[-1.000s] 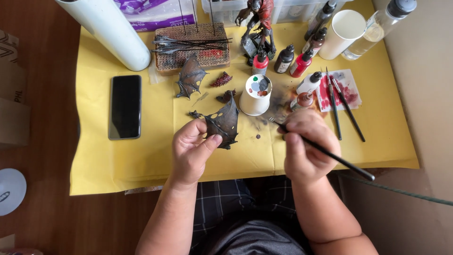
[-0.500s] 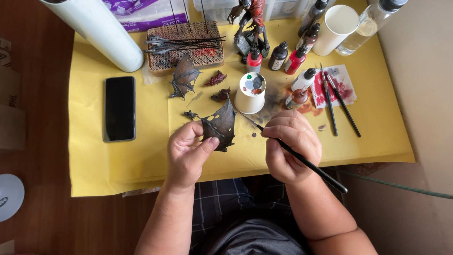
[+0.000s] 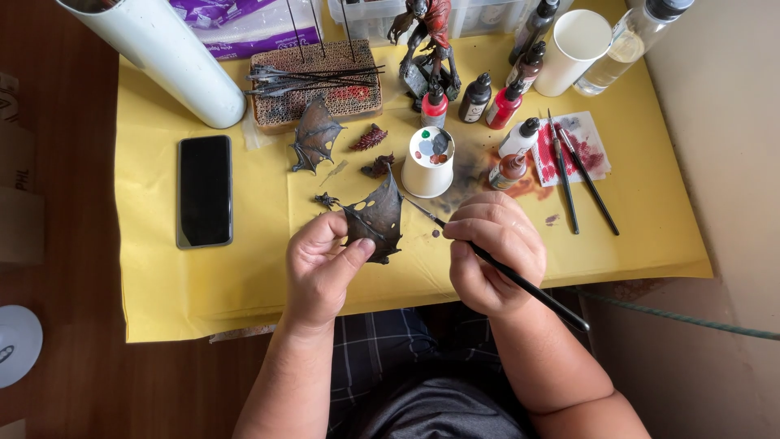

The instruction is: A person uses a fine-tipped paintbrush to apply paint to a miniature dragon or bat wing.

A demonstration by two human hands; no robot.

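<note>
Holding dark wing piece in left hand, paintbrush in right hand

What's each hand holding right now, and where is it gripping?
The left hand pinches the dark model wing by its lower edge. The right hand holds a thin paintbrush partway along its black handle.

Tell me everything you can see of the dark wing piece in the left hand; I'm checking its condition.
The wing piece is dark brown-grey, bat-like, with a ragged edge, several holes through its membrane and a thin spiky arm at its left. It looks like painted plastic or resin. The left hand pinches its lower edge, holding it over the yellow paper. The brush in the right hand points at its right edge.
</note>
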